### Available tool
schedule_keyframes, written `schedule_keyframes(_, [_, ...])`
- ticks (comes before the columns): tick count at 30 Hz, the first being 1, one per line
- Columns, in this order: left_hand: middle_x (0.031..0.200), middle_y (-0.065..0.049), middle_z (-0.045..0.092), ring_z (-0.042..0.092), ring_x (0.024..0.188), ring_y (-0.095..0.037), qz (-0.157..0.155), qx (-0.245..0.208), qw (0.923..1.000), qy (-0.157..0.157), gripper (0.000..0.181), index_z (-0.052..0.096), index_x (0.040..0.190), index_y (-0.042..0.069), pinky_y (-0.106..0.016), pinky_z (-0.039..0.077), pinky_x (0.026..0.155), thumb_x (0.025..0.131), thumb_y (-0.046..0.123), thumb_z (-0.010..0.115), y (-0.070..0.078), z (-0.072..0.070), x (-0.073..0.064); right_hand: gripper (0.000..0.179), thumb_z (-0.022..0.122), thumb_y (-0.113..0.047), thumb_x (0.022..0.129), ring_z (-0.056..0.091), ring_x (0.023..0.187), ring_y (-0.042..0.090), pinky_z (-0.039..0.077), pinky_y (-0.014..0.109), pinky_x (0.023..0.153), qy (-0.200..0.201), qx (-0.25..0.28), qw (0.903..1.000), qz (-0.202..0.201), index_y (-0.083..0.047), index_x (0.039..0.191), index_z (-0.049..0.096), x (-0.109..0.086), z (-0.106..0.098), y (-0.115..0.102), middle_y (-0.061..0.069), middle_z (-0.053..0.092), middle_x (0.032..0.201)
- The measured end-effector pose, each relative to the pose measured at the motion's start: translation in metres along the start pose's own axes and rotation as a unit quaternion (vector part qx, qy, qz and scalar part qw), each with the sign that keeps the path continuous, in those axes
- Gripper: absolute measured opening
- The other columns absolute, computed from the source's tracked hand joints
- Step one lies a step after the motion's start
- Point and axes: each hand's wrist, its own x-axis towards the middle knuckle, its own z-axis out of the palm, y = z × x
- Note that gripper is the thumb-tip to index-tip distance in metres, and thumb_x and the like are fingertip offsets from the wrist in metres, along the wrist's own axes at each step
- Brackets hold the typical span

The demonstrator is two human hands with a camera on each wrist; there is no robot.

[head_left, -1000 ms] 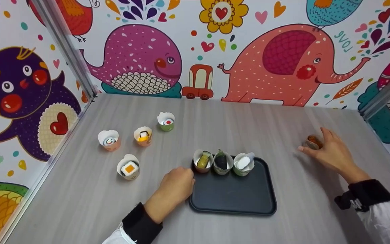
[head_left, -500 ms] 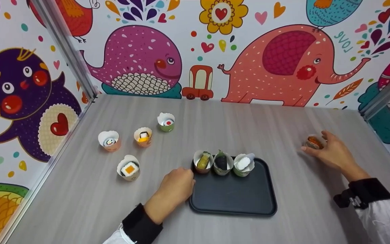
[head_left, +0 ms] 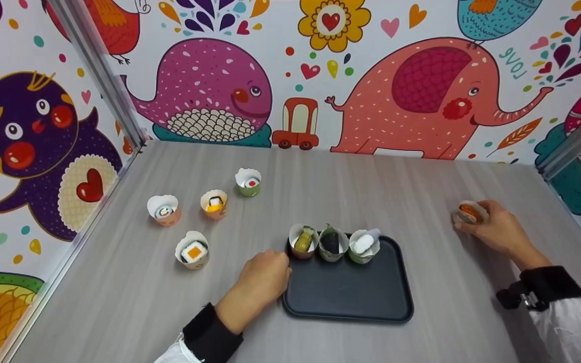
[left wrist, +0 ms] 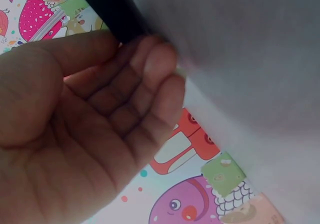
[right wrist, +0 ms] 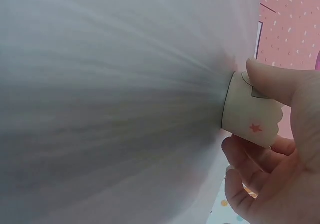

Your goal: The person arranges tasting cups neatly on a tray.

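Note:
My right hand [head_left: 496,227] is at the table's right side, its thumb and fingers around a paper baking cup [right wrist: 250,111]. In the head view an orange-brown item [head_left: 469,212], kind unclear, sits in that cup. The right wrist view shows the cup's base at the table surface. At the left edge of a black tray [head_left: 348,297], my left hand [head_left: 263,277] has its fingers curled. Thumb and forefinger pinch the tray's rim [left wrist: 107,9] in the left wrist view. Along the tray's far edge stand cups holding a yellow-green item [head_left: 303,242], a dark eggplant-like item [head_left: 330,243] and a white item [head_left: 364,244].
Several more paper cups stand on the left of the table: one with an orange-centred sushi piece [head_left: 193,251], a blue-white one [head_left: 164,209], a yellow-and-white one [head_left: 214,204] and a green cup [head_left: 248,182]. Printed walls [head_left: 210,91] close off the back and sides.
My right hand's fingers have closed in around the paper cup, and its contents are turned more into sight. The left hand and tray have not moved.

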Motion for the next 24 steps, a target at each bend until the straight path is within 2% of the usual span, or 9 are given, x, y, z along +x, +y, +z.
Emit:
schedule_keyframes(5, [0.077, -0.015, 0.069, 0.07, 0.072, -0.036, 0.0, 0.0, 1.0, 0.0, 0.016, 0.072, 0.079, 0.002, -0.049, 0.056, 0.062, 0.091, 0.01, 0.079, 0.0, 0.0, 0.001, 0.101, 0.074, -0.062, 0.09, 0.049, 0.113, 0.046, 0.045, 0.055, 0.093, 0.011, 0.004, 0.9999, 0.01, 0.015, 0.144, 0.035, 0.0, 0.001, 0.0, 0.036, 0.048, 0.136])
schedule_keyframes(10, [0.077, -0.015, 0.068, 0.07, 0.073, -0.036, 0.0, -0.002, 1.0, -0.002, 0.016, 0.072, 0.079, 0.002, -0.049, 0.056, 0.063, 0.092, 0.01, 0.078, 0.001, 0.001, 0.0, 0.096, 0.073, -0.061, 0.091, 0.05, 0.109, 0.043, 0.044, 0.045, 0.087, 0.024, 0.007, 0.9996, 0.014, 0.013, 0.141, 0.038, -0.003, 0.004, 0.001, 0.034, 0.051, 0.133])
schedule_keyframes(19, [0.076, -0.015, 0.067, 0.068, 0.071, -0.036, 0.004, -0.007, 1.0, 0.002, 0.018, 0.07, 0.078, 0.002, -0.049, 0.055, 0.062, 0.092, 0.009, 0.078, 0.0, 0.0, -0.001, 0.087, 0.074, -0.055, 0.094, 0.053, 0.108, 0.044, 0.044, 0.045, 0.085, 0.055, -0.005, 0.9984, -0.011, 0.013, 0.138, 0.041, -0.012, 0.006, 0.0, 0.034, 0.053, 0.129])
schedule_keyframes(24, [0.076, -0.015, 0.067, 0.068, 0.07, -0.036, 0.002, -0.006, 1.0, 0.001, 0.018, 0.07, 0.078, 0.001, -0.048, 0.055, 0.061, 0.092, 0.01, 0.078, -0.001, -0.001, -0.001, 0.087, 0.074, -0.055, 0.094, 0.051, 0.11, 0.043, 0.044, 0.048, 0.087, 0.045, -0.011, 0.9985, -0.03, 0.011, 0.141, 0.041, -0.018, 0.005, -0.009, 0.033, 0.052, 0.132])
